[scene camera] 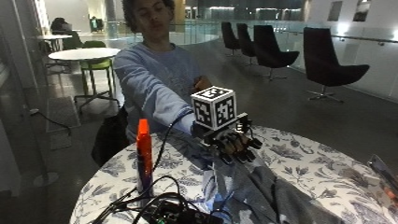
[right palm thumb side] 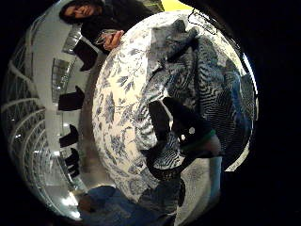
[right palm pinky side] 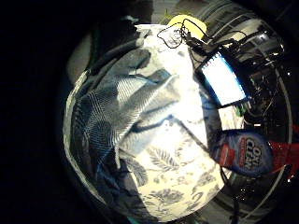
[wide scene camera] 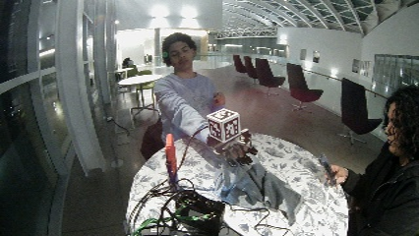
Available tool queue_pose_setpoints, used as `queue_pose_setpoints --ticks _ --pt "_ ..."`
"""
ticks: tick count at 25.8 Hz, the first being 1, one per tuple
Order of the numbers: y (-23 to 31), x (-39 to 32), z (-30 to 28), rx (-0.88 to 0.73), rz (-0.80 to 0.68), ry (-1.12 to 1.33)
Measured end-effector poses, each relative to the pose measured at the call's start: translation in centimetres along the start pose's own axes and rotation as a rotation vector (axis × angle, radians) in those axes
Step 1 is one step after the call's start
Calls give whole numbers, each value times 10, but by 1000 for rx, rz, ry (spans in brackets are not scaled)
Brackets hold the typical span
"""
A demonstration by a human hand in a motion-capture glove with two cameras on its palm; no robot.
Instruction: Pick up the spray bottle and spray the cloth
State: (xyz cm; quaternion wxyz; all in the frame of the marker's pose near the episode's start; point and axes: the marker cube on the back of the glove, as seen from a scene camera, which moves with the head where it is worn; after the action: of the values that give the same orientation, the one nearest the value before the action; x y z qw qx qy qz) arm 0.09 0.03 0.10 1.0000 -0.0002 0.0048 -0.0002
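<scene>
A grey-blue checked cloth (scene camera: 267, 196) lies crumpled on the round table with the floral cover (scene camera: 311, 158). My gloved right hand (scene camera: 234, 145) hovers above the table with its fingers curled, pinching one edge of the cloth, which hangs from the hand down to the table. The thumb side palm view shows black fingers (right palm thumb side: 186, 125) closed around a fold of the cloth (right palm thumb side: 202, 80). The spray bottle (scene camera: 144, 154), with an orange-red top, stands upright near the table's edge, apart from the hand. In the little finger side palm view, the bottle (right palm pinky side: 243, 151) stands beside the cloth (right palm pinky side: 121, 112).
A black device with a tangle of cables (scene camera: 174, 212) sits at the table's near edge beside the bottle. A lit screen (right palm pinky side: 222, 79) lies close to the cables. Chairs (scene camera: 330, 65) and another table (scene camera: 84, 53) stand further back.
</scene>
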Motion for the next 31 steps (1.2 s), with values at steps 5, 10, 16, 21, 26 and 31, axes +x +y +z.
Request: queue_pose_setpoints --ticks 5,10,16,21,26,31 --pt "-1 0 2 -7 -6 7" --pt "-4 2 1 -9 -17 16" --pt "-1 9 -2 -1 -5 4" --pt "22 18 -16 36 -22 -63" --pt "65 29 -29 53 -63 -160" --pt "136 45 -36 55 -104 -190"
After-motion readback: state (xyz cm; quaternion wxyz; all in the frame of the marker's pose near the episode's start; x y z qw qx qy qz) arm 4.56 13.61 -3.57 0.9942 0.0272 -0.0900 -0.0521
